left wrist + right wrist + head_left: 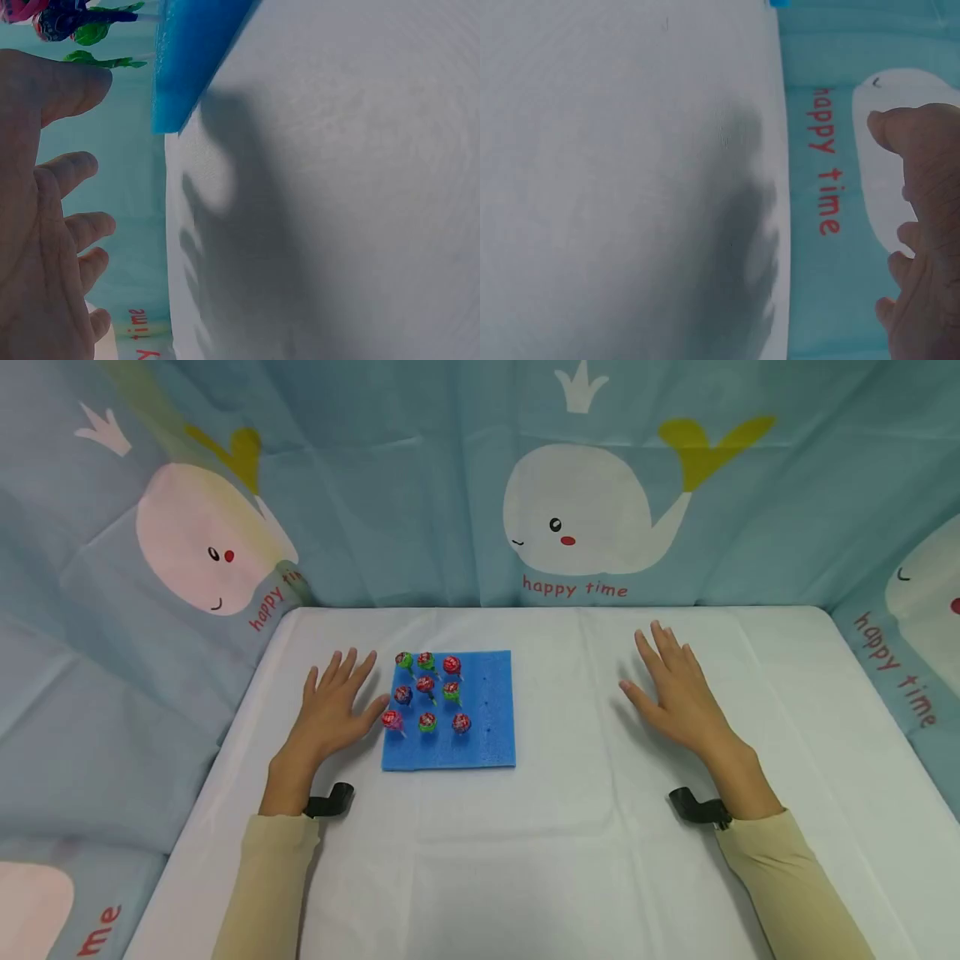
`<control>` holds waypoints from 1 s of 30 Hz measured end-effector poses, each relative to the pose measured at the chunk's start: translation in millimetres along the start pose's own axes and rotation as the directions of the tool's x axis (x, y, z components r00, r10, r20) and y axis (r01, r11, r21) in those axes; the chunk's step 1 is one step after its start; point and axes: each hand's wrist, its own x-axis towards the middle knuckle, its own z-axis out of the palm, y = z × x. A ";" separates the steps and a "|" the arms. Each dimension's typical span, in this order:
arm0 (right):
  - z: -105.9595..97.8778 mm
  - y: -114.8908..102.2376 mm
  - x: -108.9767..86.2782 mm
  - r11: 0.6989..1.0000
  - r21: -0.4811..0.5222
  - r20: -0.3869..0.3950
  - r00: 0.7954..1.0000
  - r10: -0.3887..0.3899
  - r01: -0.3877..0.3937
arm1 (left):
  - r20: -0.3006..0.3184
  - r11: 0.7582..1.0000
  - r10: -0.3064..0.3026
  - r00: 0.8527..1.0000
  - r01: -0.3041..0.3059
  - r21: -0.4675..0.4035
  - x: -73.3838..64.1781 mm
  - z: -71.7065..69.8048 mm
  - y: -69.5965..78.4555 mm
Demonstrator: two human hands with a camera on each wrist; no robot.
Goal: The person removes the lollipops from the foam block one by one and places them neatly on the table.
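Several wrapped lollipops stand by their sticks in a blue foam board (pixel 487 747), left of the table's middle. They form rows over the board's left and middle; small holes show along its right part. A pink lollipop (pixel 392 720) is at the board's left edge, close to the left thumb. My left hand (pixel 330 710) is spread beside the board, palm down and holding nothing. In the left wrist view its thumb (pixel 79 90) overlaps a green lollipop wrapper (pixel 97 61). My right hand (pixel 678 697) hovers over the cloth well right of the board, fingers extended, nothing held.
A white cloth (pixel 555 860) covers the table. Behind and at the sides hangs a blue curtain (pixel 405 543) with whale prints. Black wrist cameras, the left one (pixel 330 800) and the right one (pixel 697 807), jut inward from the wrists.
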 end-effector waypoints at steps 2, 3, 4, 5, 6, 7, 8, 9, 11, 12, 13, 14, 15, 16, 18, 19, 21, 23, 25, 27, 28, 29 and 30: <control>0.7 -2.9 1.0 1.000 0.005 0.002 1.000 -0.001 0.001 | 0.007 1.000 0.005 1.000 -0.005 -0.001 0.1 0.9 0.3; 1.2 -4.7 1.7 1.000 0.009 0.004 1.000 -0.004 0.004 | 0.010 1.000 0.006 1.000 -0.006 0.001 0.0 1.2 0.5; 1.7 -6.8 2.5 1.000 0.017 0.005 1.000 -0.008 0.008 | 0.011 1.000 0.006 1.000 -0.006 0.004 -0.1 1.6 0.5; 2.7 -8.9 3.5 1.000 0.025 0.008 1.000 -0.013 0.013 | 0.015 1.000 0.004 1.000 -0.004 0.006 -0.4 1.6 0.8; 3.8 -11.4 4.7 0.999 0.035 0.008 1.000 -0.019 0.019 | 0.016 1.000 0.004 1.000 -0.004 0.010 -0.9 1.7 1.0; 5.0 -14.0 5.9 0.999 0.046 0.012 1.000 -0.026 0.025 | 0.016 1.000 0.005 1.000 -0.005 0.017 -1.5 1.7 1.2; 6.0 -17.0 7.2 0.998 0.057 0.014 0.999 -0.035 0.034 | 0.015 1.000 0.007 1.000 -0.007 0.024 -2.1 1.4 1.7; 7.4 -19.8 8.6 0.997 0.066 0.013 0.999 -0.046 0.045 | 0.015 1.000 0.011 1.000 -0.011 0.026 -2.6 1.1 2.5; 10.7 -26.0 11.5 0.994 0.085 0.005 0.998 -0.069 0.068 | 0.014 0.999 0.022 1.000 -0.022 0.030 -3.4 0.0 4.5; 12.3 -29.6 12.8 0.992 0.095 0.000 0.997 -0.081 0.081 | 0.014 0.999 0.027 1.000 -0.028 0.028 -3.6 -0.4 5.6; 13.8 -33.2 14.1 0.990 0.104 -0.001 0.996 -0.093 0.093 | 0.018 0.999 0.032 0.999 -0.032 0.026 -3.6 -0.8 6.8; 15.3 -37.6 15.3 0.989 0.112 -0.001 0.995 -0.103 0.102 | 0.024 0.999 0.035 0.999 -0.035 0.021 -3.6 -1.1 8.0; 17.4 -42.1 16.7 0.988 0.114 0.002 0.994 -0.108 0.107 | 0.029 0.999 0.037 0.999 -0.037 0.017 -3.5 -1.0 8.5; 19.2 -47.3 17.7 0.987 0.118 0.011 0.994 -0.110 0.108 | 0.035 0.999 0.037 0.999 -0.037 0.015 -3.3 -0.9 9.3; 23.4 -58.9 19.4 0.986 0.124 0.028 0.993 -0.118 0.114 | 0.049 0.999 0.034 0.998 -0.034 0.007 -3.3 0.3 9.8; 25.2 -65.2 20.2 0.985 0.130 0.041 0.992 -0.122 0.115 | 0.055 0.999 0.031 0.998 -0.031 0.005 -3.3 1.2 9.6; 29.0 -77.4 22.2 0.982 0.142 0.064 0.989 -0.135 0.124 | 0.063 1.000 0.024 0.998 -0.024 -0.004 -3.7 3.0 8.7; 32.9 -89.1 24.4 0.977 0.156 0.082 0.984 -0.157 0.143 | 0.069 1.000 0.020 0.997 -0.019 -0.017 -4.1 4.6 7.9; 36.8 -100.0 26.5 0.972 0.167 0.108 0.977 -0.183 0.163 | 0.073 0.999 0.021 0.997 -0.018 -0.035 -4.2 6.3 7.1; 41.8 -110.7 28.6 0.964 0.186 0.126 0.968 -0.217 0.192 | 0.076 0.999 0.025 0.997 -0.021 -0.047 -4.4 7.9 6.6; 44.5 -116.2 29.3 0.958 0.197 0.133 0.962 -0.238 0.210 | 0.079 0.998 0.026 0.997 -0.022 -0.051 -4.6 8.8 6.1; 47.0 -121.8 30.0 0.949 0.214 0.135 0.955 -0.264 0.232 | 0.083 0.998 0.026 0.996 -0.022 -0.054 -4.9 9.5 5.8; 49.4 -127.4 30.8 0.939 0.231 0.135 0.947 -0.292 0.256 | 0.087 0.998 0.025 0.996 -0.020 -0.056 -5.3 10.0 5.7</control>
